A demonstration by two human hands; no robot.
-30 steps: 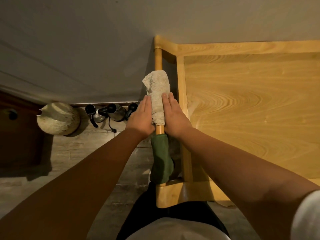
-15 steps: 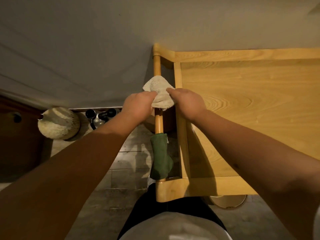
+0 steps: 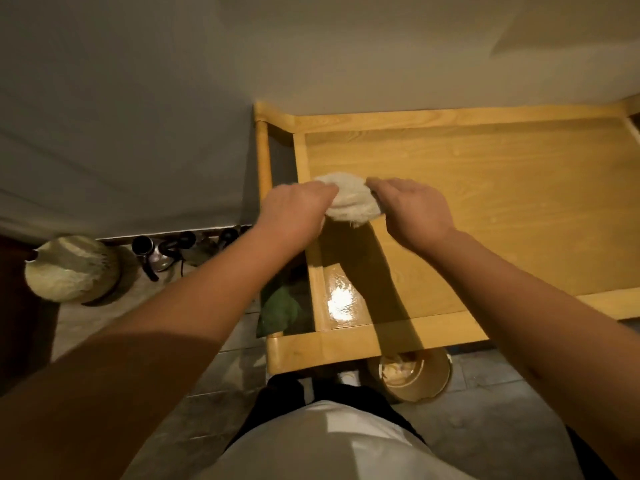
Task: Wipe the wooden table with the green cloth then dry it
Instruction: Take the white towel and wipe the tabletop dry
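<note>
Gripping a white cloth (image 3: 349,201) over the wooden table (image 3: 485,209), left hand (image 3: 294,213), right hand (image 3: 412,209), green cloth (image 3: 278,306) hanging aside

At the frame's centre, the left hand (image 3: 294,211) and right hand (image 3: 414,209) grip a bunched white cloth (image 3: 351,200) between them over the wooden surface (image 3: 502,216). The green cloth (image 3: 278,306) hangs from a side rail (image 3: 264,154), lower left of the hands.
</note>
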